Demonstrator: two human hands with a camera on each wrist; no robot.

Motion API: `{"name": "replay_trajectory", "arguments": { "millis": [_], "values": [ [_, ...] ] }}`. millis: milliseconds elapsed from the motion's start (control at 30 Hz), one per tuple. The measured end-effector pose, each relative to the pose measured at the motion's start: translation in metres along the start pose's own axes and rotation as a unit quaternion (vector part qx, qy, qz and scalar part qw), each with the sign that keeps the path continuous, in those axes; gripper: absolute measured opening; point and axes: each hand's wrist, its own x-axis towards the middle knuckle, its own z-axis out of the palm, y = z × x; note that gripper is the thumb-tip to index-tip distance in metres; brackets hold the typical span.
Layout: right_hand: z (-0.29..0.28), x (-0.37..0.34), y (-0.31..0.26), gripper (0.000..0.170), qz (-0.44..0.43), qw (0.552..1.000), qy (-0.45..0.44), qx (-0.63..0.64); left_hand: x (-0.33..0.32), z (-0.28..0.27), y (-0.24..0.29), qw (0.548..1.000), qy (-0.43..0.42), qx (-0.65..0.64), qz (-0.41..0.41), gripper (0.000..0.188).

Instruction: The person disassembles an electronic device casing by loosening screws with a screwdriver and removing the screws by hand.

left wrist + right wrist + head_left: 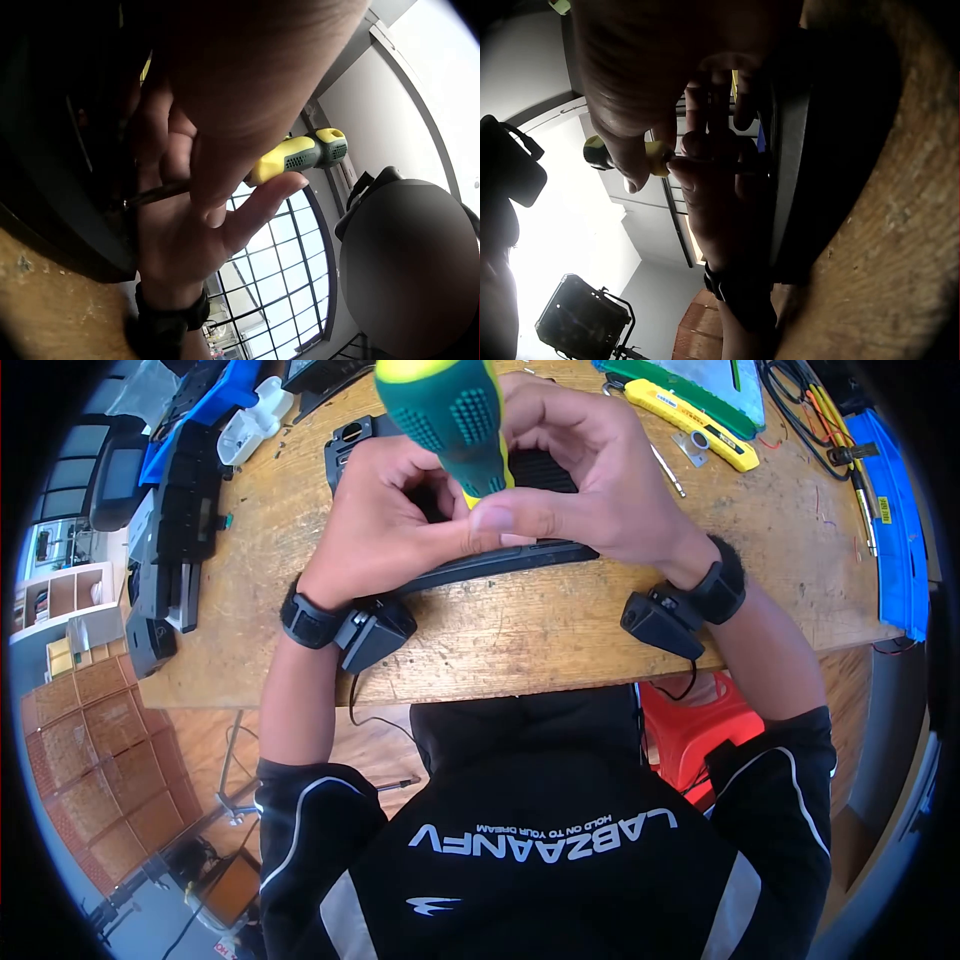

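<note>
A green and yellow screwdriver (455, 420) stands nearly upright over a flat black casing (500, 567), its handle rising toward the head camera. My right hand (600, 480) pinches the lower end of the handle, thumb in front. Lower down, my left hand (385, 525) pinches the shaft, its thumb just beneath the right thumb. In the left wrist view the metal shaft (161, 193) runs down past the left thumb to the casing. Both hands hide much of the casing's top in the head view.
A yellow utility knife (690, 425) and a green-edged tray (745, 395) lie at the back right. White plastic holders (255, 422) and black cases (185, 490) stand on the left. A blue bin (900, 530) lines the right edge; a red stool (700, 735) stands below.
</note>
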Motion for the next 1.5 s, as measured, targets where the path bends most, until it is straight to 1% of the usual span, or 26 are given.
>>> {"name": "replay_trajectory", "arguments": {
  "millis": [67, 100, 167, 200, 267, 333, 400, 433, 467, 533, 600, 633, 700, 733, 767, 867, 900, 933, 1000, 1067, 1100, 1200, 1267, 1333, 1367, 1500],
  "values": [
    [0.003, 0.001, 0.005, 0.024, -0.039, 0.998, 0.014, 0.037, 0.001, -0.001, 0.003, 1.0, -0.002, 0.021, 0.01, 0.018],
    [0.003, 0.003, 0.003, 0.024, -0.039, 0.998, 0.014, 0.038, 0.001, -0.002, 0.002, 1.0, -0.006, -0.007, 0.015, 0.017],
    [0.002, 0.005, -0.004, 0.056, -0.069, 0.998, 0.0, -0.002, 0.001, -0.004, -0.001, 0.999, -0.022, -0.026, 0.032, 0.014],
    [0.003, 0.003, -0.004, 0.056, -0.066, 0.998, 0.001, -0.001, 0.001, -0.002, -0.002, 0.999, -0.022, -0.028, 0.03, 0.014],
    [-0.001, 0.003, -0.003, 0.055, 0.004, 0.999, 0.003, 0.051, 0.001, -0.001, -0.005, 0.999, 0.001, -0.038, 0.027, 0.013],
    [0.003, 0.002, 0.006, 0.055, 0.004, 0.997, 0.022, 0.072, 0.002, -0.002, -0.006, 0.999, 0.002, -0.025, 0.03, 0.016],
    [0.007, 0.001, 0.01, 0.052, 0.015, 0.991, 0.046, 0.128, -0.001, -0.001, 0.0, 0.999, 0.024, 0.045, 0.016, 0.021],
    [0.007, 0.0, 0.008, 0.052, 0.016, 0.99, 0.047, 0.129, -0.003, 0.005, 0.002, 0.998, 0.062, -0.023, -0.004, 0.026],
    [0.004, -0.001, 0.002, 0.049, 0.015, 0.993, 0.035, 0.109, -0.002, 0.003, 0.001, 0.998, 0.063, -0.023, -0.004, 0.026],
    [-0.001, 0.001, -0.006, 0.044, 0.01, 0.998, 0.008, 0.068, 0.001, -0.003, -0.002, 0.999, -0.007, 0.014, 0.047, 0.023],
    [0.001, 0.002, -0.003, 0.045, -0.014, 0.999, 0.016, 0.044, 0.001, -0.003, -0.001, 0.999, -0.01, -0.024, 0.045, 0.018],
    [0.002, 0.0, -0.001, 0.046, -0.035, 0.999, 0.024, 0.02, 0.001, -0.003, 0.001, 0.999, -0.007, -0.035, 0.022, 0.017],
    [0.005, 0.001, -0.007, 0.049, -0.023, 0.999, 0.032, 0.034, 0.001, -0.003, 0.0, 0.999, -0.006, -0.049, -0.003, 0.017],
    [0.005, 0.003, -0.009, 0.052, -0.013, 0.998, 0.038, 0.047, 0.001, -0.002, -0.002, 0.999, -0.005, -0.048, -0.002, 0.017],
    [0.004, 0.0, 0.013, 0.056, -0.02, 0.994, 0.041, 0.097, 0.001, -0.001, -0.006, 0.999, 0.007, -0.029, 0.016, 0.018],
    [0.008, 0.0, 0.016, 0.056, -0.01, 0.991, 0.04, 0.126, 0.001, -0.001, -0.009, 0.999, 0.013, 0.011, 0.027, 0.022],
    [0.003, 0.001, 0.009, 0.051, -0.017, 0.998, 0.028, 0.051, 0.0, 0.0, -0.008, 1.0, 0.02, 0.007, 0.018, 0.021],
    [0.001, 0.0, 0.004, 0.051, -0.016, 0.998, 0.027, 0.051, 0.001, 0.001, -0.006, 1.0, 0.028, 0.003, 0.011, 0.021],
    [-0.002, 0.0, -0.004, 0.049, -0.025, 0.999, 0.005, -0.03, 0.001, 0.003, -0.001, 0.998, 0.056, -0.021, 0.031, 0.018],
    [-0.004, 0.004, 0.005, 0.048, -0.054, 0.998, -0.005, -0.005, 0.001, -0.005, -0.006, 0.998, -0.032, 0.003, 0.062, 0.017],
    [-0.002, 0.005, 0.007, 0.048, -0.081, 0.996, -0.012, 0.021, 0.001, -0.002, -0.001, 0.998, -0.018, -0.037, 0.036, 0.015],
    [0.007, 0.002, -0.01, 0.052, -0.046, 0.998, 0.033, 0.024, 0.001, -0.003, -0.005, 0.999, -0.007, -0.001, 0.049, 0.015],
    [0.003, 0.004, 0.002, 0.049, -0.042, 0.999, 0.02, 0.017, 0.002, -0.002, -0.009, 0.998, 0.008, -0.013, 0.054, 0.018],
    [0.006, 0.003, -0.006, 0.045, 0.015, 0.999, 0.025, 0.045, 0.0, -0.001, -0.009, 1.0, 0.009, -0.001, 0.027, 0.022],
    [0.013, 0.002, 0.0, 0.041, 0.011, 0.992, 0.052, 0.117, 0.0, -0.004, -0.013, 0.999, -0.003, 0.013, 0.036, 0.023],
    [0.006, 0.002, -0.004, 0.044, 0.003, 0.999, 0.03, 0.026, 0.001, -0.001, -0.004, 0.998, -0.016, -0.003, 0.053, 0.019]
  ]
}}
